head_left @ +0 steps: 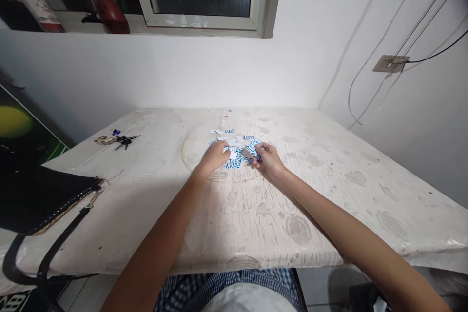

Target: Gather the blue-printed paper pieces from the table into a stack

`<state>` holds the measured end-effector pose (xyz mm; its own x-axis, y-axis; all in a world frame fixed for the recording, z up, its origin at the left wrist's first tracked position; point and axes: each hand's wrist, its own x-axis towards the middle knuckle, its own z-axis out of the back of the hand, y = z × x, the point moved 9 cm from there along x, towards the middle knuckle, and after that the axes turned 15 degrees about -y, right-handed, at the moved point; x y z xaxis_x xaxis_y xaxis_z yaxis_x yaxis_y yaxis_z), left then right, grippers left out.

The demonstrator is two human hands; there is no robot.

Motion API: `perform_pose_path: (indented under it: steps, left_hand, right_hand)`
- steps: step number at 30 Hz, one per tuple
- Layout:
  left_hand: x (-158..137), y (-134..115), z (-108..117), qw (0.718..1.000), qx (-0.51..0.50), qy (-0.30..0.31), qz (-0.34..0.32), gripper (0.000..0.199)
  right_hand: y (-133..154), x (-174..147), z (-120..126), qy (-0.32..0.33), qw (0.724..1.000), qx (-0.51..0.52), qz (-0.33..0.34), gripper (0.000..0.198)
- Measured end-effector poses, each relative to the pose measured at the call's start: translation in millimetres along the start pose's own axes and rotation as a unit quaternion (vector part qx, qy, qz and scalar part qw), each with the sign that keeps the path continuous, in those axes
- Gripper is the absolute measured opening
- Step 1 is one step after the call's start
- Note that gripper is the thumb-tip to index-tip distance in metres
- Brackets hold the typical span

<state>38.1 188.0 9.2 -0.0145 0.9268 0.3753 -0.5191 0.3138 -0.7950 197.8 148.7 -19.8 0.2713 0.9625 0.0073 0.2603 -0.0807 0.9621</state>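
Many small white paper cards printed with blue marks lie in a loose pile on the table, between and under my hands. My right hand is closed around a bunch of these cards, thumb on top, just above the right side of the pile. At the pile's left, my left hand pinches a white card between thumb and fingers. A few single cards are scattered behind the pile, some with their plain white side up.
A covered table meets the white wall. Keys lie at the left, and a black bag with a strap rests at the left edge. A red bottle stands on the window sill. Cables hang from a wall socket at the right.
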Motion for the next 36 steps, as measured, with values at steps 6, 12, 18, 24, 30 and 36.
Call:
perform_pose_path:
  steps: [6,12,18,24,30,36]
  left_hand:
    - [-11,-25,-13,0.997,-0.029,0.039,-0.06,0.022]
    - [-25,-38,-39,0.983,-0.112,0.141,-0.045,0.02]
    - [-21,-28,-39,0.973,-0.144,0.179,0.017,0.012]
    - [-34,-24,-39,0.945,-0.15,0.279,0.081,0.006]
    - [-47,-29,-35,0.92,-0.168,0.339,0.103,0.015]
    - [-50,-32,-37,0.918,-0.164,0.341,0.12,0.023]
  right_hand:
    - [-4,-10,-9,0.022,0.999,0.014,-0.039,0.017]
    - [2,-16,-17,0.063,0.997,0.013,-0.043,0.018]
    - [-2,-12,-17,0.072,0.997,-0.001,-0.042,0.011]
    - [-8,-13,-19,0.108,0.993,-0.027,-0.046,0.018]
    - [-5,-20,-23,0.135,0.989,-0.041,-0.04,0.035]
    - [-3,-25,-24,0.136,0.989,-0.048,-0.024,0.038]
